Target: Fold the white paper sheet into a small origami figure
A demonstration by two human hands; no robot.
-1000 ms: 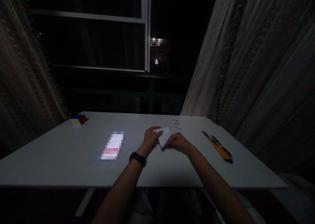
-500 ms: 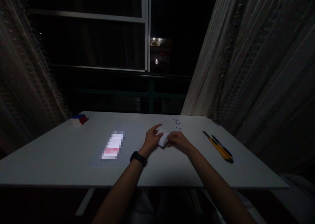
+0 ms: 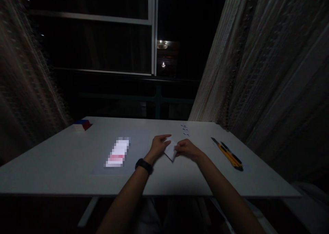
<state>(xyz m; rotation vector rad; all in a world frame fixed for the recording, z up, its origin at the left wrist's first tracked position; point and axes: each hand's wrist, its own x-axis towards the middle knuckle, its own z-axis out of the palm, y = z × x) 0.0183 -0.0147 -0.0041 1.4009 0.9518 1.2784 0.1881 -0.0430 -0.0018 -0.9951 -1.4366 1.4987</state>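
A small folded piece of white paper (image 3: 170,150) is held between my two hands above the table, one corner pointing down toward me. My left hand (image 3: 159,145), with a black band on its wrist, grips the paper's left side between thumb and fingers. On the right edge, my right hand (image 3: 187,148) pinches it with thumb and curled fingers. The underside of the paper and some fingertips are hidden.
On the white table (image 3: 77,165), a lit phone (image 3: 118,151) lies on a pale sheet at left. A colored cube (image 3: 82,125) sits at the far left. A yellow utility knife (image 3: 228,154) and a dark pen (image 3: 231,152) lie at right. Small dark-marked pieces (image 3: 185,130) lie behind my hands.
The paper has turned between my hands: it looked like a blocky fold before, and now shows a flatter, diamond-like face with its corner lower. Both hands have shifted only slightly.
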